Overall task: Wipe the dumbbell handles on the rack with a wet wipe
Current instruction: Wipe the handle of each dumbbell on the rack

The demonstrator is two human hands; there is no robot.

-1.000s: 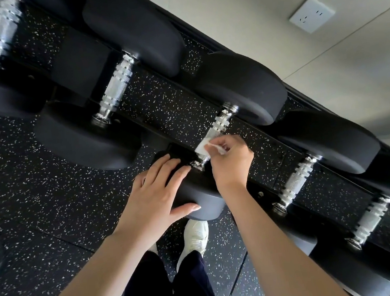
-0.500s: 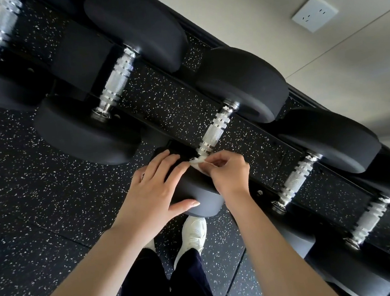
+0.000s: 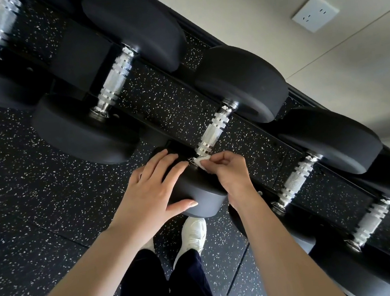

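Chrome handle (image 3: pixel 212 131) under wipe, near end, middle dumbbell on the rack (image 3: pixel 161 117).

Right hand (image 3: pixel 228 170) pinches a small folded wet wipe (image 3: pixel 201 163) in its fingertips, grip closed on the wipe, pressed at the collar where the knurled handle meets the near head (image 3: pixel 194 189). Left hand (image 3: pixel 150 192) lies flat, fingers spread, on top of that black rubber head; holds nothing, steadies it. Upper length of the handle shows bare. Judged step: working the lower end of this handle. Next move likely calls for drawing the wipe up along the knurling, wrapping round the bar, head kept braced. Neighbouring handle (image 3: pixel 295 182) to the right awaits.
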